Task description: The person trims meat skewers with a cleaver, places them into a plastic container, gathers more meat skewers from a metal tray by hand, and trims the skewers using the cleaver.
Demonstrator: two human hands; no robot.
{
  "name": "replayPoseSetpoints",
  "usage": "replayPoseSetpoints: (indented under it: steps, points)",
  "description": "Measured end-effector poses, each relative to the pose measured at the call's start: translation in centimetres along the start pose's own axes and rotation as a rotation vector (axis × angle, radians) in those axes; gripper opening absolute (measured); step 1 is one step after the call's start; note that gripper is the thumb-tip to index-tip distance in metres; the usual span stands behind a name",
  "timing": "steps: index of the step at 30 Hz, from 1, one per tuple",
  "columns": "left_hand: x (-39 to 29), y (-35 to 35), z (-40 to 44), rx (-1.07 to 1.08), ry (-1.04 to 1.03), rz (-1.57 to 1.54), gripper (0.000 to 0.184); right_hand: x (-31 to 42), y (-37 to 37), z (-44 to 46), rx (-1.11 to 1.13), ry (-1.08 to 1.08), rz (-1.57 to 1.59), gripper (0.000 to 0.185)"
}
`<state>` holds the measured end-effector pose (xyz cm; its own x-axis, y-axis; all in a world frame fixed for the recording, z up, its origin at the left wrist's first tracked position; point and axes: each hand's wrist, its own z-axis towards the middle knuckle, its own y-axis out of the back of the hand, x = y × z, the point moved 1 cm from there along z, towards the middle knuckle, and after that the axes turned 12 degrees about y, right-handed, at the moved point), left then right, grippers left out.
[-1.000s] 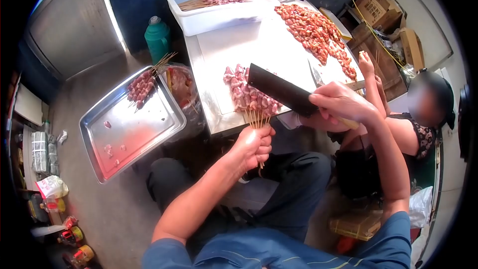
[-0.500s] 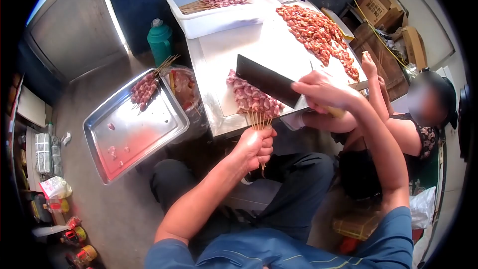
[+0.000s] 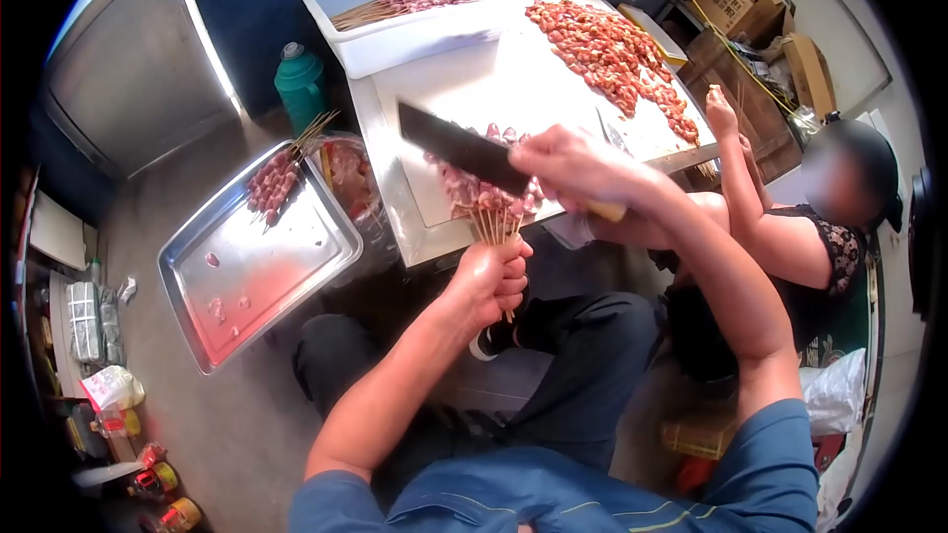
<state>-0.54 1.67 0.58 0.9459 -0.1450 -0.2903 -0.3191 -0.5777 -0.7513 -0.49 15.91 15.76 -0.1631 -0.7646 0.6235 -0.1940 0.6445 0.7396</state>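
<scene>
My left hand [image 3: 494, 281] is closed round the bare ends of a bunch of meat skewers [image 3: 491, 212], just off the near edge of the table. The meat end rests on the white tabletop [image 3: 410, 163]. My right hand [image 3: 568, 168] grips a cleaver [image 3: 459, 145] by its light handle. The broad dark blade lies across or just above the skewered meat and hides part of it; whether it touches I cannot tell.
A white bin [image 3: 415, 44] with skewers stands at the table's back left, near a heap of meat pieces [image 3: 612, 54]. A metal tray [image 3: 257, 257] with several skewers sits at left, before a green flask [image 3: 298, 89]. Another person [image 3: 790, 237] sits at right.
The cleaver has moved left over the skewered meat and now covers more of it. My left hand keeps its hold on the skewers. The whole view has shifted slightly.
</scene>
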Motion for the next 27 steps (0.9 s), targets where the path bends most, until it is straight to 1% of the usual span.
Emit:
replayPoseSetpoints:
  steps: [2,3,5,6,8,9,11,12,14,16,17,20,21,22,24,27]
  points:
    - [0.0,-0.1,0.0,0.015,0.008,-0.010,0.011,-1.9,-0.1,-1.8,-0.011,0.044,-0.010,0.042]
    - [0.1,-0.1,0.0,0.011,0.013,-0.017,0.011,-1.7,0.5,-3.2,-0.011,-0.075,0.002,0.043]
    - [0.2,-0.2,0.1,0.012,0.020,-0.023,0.011,-3.1,2.3,-6.3,0.103,-0.142,0.066,0.044]
    - [0.2,-0.4,-0.1,0.002,0.025,-0.034,0.011,-3.1,2.8,-7.8,0.102,-0.145,0.065,0.044]
    - [0.2,-0.5,-0.1,-0.007,0.029,-0.045,0.011,-2.8,3.3,-10.0,0.059,-0.278,0.009,0.044]
    - [0.1,-0.6,-0.1,-0.008,0.026,-0.040,0.010,-2.7,3.4,-10.0,0.059,-0.277,0.009,0.044]
    - [0.1,-0.6,-0.1,-0.012,0.024,-0.028,0.010,-2.6,3.5,-10.2,0.003,-0.161,0.038,0.043]
    - [0.1,-0.6,-0.1,-0.011,0.025,-0.024,0.009,-2.6,3.4,-9.7,-0.001,-0.159,0.040,0.043]
    - [0.0,-0.4,0.1,-0.014,0.022,-0.020,0.009,-2.2,2.8,-6.9,-0.052,-0.054,0.060,0.041]
    - [0.0,-0.2,0.1,-0.005,0.023,-0.010,0.008,-1.1,1.5,-3.8,-0.149,0.023,0.019,0.040]
    - [0.0,-0.2,0.0,-0.009,0.019,-0.007,0.008,-1.6,0.6,-2.3,-0.193,0.105,0.035,0.042]
    - [0.0,-0.1,-0.2,-0.020,0.006,-0.006,0.009,-1.9,0.0,-1.7,-0.035,0.025,-0.019,0.043]
    - [0.0,-0.1,-0.2,-0.004,0.012,-0.009,0.009,-1.7,0.5,-2.6,-0.027,-0.028,-0.032,0.043]
    - [0.1,-0.1,-0.1,0.014,0.021,-0.011,0.009,-1.7,1.2,-3.9,-0.022,-0.032,-0.035,0.043]
    - [0.2,-0.1,0.2,0.012,0.019,-0.024,0.010,-2.2,2.7,-6.5,0.058,-0.133,-0.021,0.042]
    - [0.0,-0.4,0.1,-0.005,0.011,-0.024,0.010,-3.8,4.2,-9.2,0.046,-0.146,0.064,0.042]
